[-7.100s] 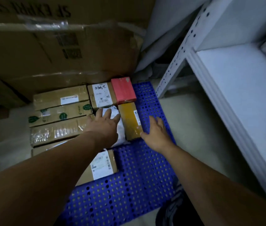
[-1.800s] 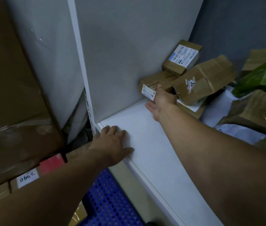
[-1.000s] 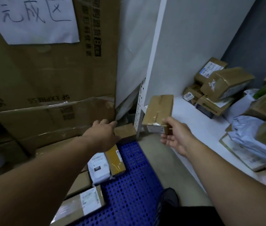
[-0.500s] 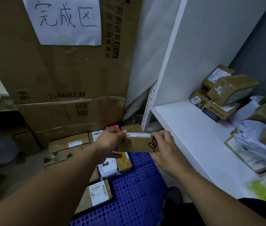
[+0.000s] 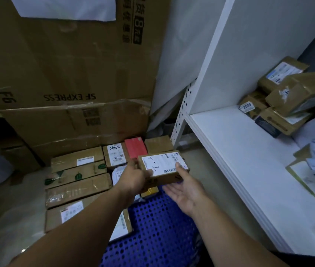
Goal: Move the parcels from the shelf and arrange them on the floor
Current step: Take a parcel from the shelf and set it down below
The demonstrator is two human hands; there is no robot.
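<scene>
Head view: a small brown cardboard parcel [image 5: 162, 167] with a white shipping label on top, bearing handwritten marks and barcodes, is held level in the air. It is above the edge of a blue perforated pallet [image 5: 156, 228], in front of sorted parcels [image 5: 77, 180] lying in rows on the floor. The left hand [image 5: 133, 178] grips the parcel's left end, thumb on the label. The right hand [image 5: 185, 191] lies palm up and loosely open, its fingers touching the parcel's right end. A white shelf [image 5: 239, 151] with more parcels stands to the right.
</scene>
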